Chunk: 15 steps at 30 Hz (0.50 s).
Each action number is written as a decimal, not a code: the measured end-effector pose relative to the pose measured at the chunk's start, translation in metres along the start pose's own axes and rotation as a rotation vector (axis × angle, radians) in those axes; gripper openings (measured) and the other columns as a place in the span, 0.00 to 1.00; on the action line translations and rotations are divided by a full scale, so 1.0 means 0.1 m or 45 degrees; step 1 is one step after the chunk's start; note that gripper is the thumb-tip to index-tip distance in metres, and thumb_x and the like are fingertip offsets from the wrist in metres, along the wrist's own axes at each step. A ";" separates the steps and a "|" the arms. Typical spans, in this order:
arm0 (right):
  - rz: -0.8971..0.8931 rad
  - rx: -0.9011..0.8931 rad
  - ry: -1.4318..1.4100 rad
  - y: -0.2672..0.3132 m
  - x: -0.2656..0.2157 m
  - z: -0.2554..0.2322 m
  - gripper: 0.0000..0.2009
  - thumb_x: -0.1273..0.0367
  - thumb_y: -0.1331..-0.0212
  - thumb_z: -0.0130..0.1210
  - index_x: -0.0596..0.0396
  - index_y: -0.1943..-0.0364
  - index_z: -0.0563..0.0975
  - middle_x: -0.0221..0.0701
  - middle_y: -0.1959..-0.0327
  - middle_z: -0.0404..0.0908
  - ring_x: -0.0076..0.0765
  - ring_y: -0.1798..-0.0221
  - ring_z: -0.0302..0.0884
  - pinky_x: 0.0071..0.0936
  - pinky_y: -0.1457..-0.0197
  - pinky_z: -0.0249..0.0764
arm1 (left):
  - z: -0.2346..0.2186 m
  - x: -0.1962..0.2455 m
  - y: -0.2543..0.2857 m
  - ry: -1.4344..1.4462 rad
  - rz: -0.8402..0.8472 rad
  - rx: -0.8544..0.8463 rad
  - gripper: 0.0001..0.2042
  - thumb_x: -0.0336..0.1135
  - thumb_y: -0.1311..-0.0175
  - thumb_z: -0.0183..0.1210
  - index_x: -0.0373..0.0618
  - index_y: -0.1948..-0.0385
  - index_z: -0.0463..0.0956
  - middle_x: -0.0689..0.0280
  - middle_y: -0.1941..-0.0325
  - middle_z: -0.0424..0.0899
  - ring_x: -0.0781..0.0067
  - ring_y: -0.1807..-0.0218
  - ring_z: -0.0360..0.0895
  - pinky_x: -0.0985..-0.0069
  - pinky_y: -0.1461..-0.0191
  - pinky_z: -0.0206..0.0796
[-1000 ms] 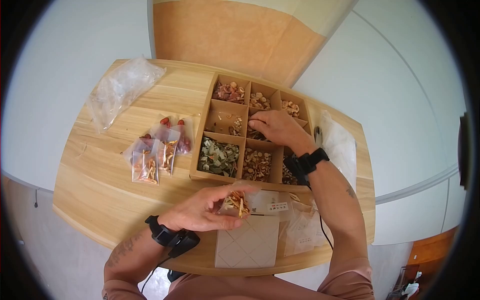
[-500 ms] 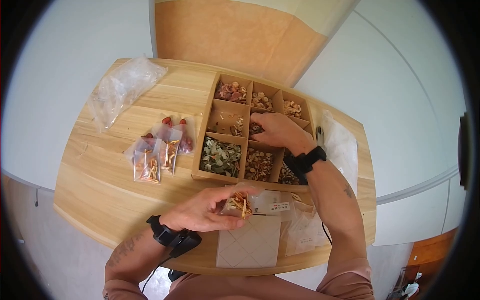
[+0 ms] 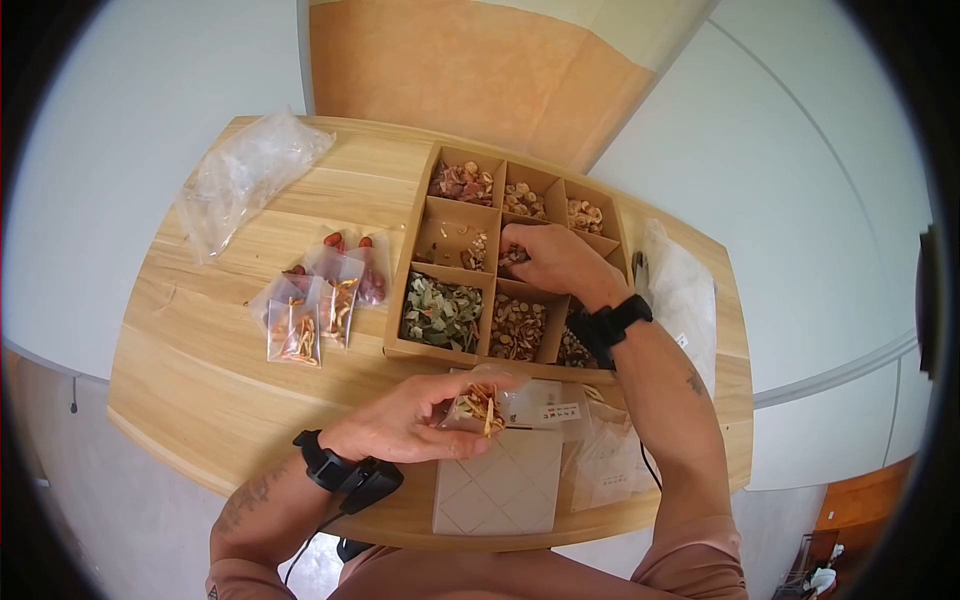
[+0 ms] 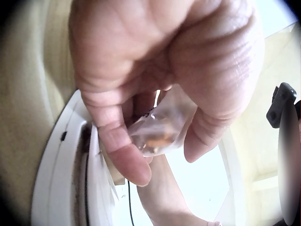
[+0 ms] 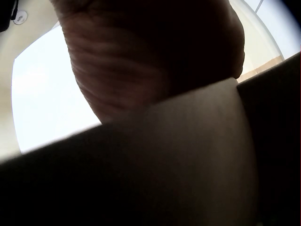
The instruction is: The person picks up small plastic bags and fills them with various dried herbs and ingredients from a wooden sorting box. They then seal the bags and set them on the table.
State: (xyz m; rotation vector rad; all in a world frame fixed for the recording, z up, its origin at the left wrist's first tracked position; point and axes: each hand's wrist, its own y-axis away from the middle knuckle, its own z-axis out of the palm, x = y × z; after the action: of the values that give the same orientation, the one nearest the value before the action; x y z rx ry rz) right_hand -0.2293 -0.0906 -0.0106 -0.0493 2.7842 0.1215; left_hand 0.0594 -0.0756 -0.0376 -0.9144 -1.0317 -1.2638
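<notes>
“So, which step would you call that?”

“Picking out, I'd say. The right hand (image 3: 560, 256) is down in the middle compartment of the cardboard box (image 3: 420, 353), centre of the frame, right at the dark pieces (image 3: 514, 257).”

“Has it got hold of any?”

“Can't tell. The fingers bend downward, but their tips are hidden, and from the wrist it's all palm and shadow.”

“And the left hand (image 3: 395, 422)?”

“Lower middle of the frame, half curled, thumb on one side and fingers on the other, round a small clear bag (image 3: 478, 405) with pale and orange strips in it.”

“What does the next move call for?”

“My guess: a small pinch lifted clear of the dividers, then brought down to that clear bag, its mouth held wide. I can't make out how wide it is now.”

“And those at middle left?”

“Little packets (image 3: 293, 338) lying on the table (image 3: 200, 330), some with similar strips, others with red fruit (image 3: 372, 286).”
</notes>
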 end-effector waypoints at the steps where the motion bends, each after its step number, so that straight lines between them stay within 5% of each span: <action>1: 0.005 -0.003 0.006 0.00 0.00 0.00 0.13 0.69 0.46 0.61 0.53 0.56 0.78 0.45 0.60 0.84 0.54 0.53 0.81 0.43 0.50 0.76 | 0.00 0.01 0.00 -0.005 -0.001 0.001 0.29 0.29 0.35 0.64 0.50 0.32 0.65 0.71 0.45 0.74 0.83 0.45 0.69 0.80 0.40 0.68; 5: 0.020 -0.068 0.026 -0.01 -0.02 -0.01 0.14 0.70 0.45 0.61 0.53 0.54 0.78 0.42 0.57 0.84 0.51 0.51 0.81 0.40 0.48 0.76 | -0.02 0.02 0.00 -0.081 0.005 -0.025 0.32 0.28 0.35 0.64 0.46 0.30 0.60 0.64 0.45 0.75 0.74 0.41 0.72 0.72 0.38 0.70; 15: -0.027 0.008 -0.013 -0.02 0.06 0.06 0.12 0.71 0.48 0.61 0.53 0.58 0.78 0.43 0.61 0.84 0.54 0.54 0.81 0.43 0.51 0.75 | 0.02 0.05 0.01 -0.054 -0.004 0.016 0.29 0.29 0.34 0.63 0.51 0.31 0.65 0.71 0.45 0.74 0.83 0.46 0.69 0.81 0.40 0.67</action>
State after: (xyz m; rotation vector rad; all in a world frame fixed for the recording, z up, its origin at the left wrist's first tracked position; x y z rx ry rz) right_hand -0.2331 -0.0926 -0.0189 -0.0760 2.7730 0.1077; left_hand 0.0602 -0.0752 -0.0327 -0.9338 -1.0737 -1.2441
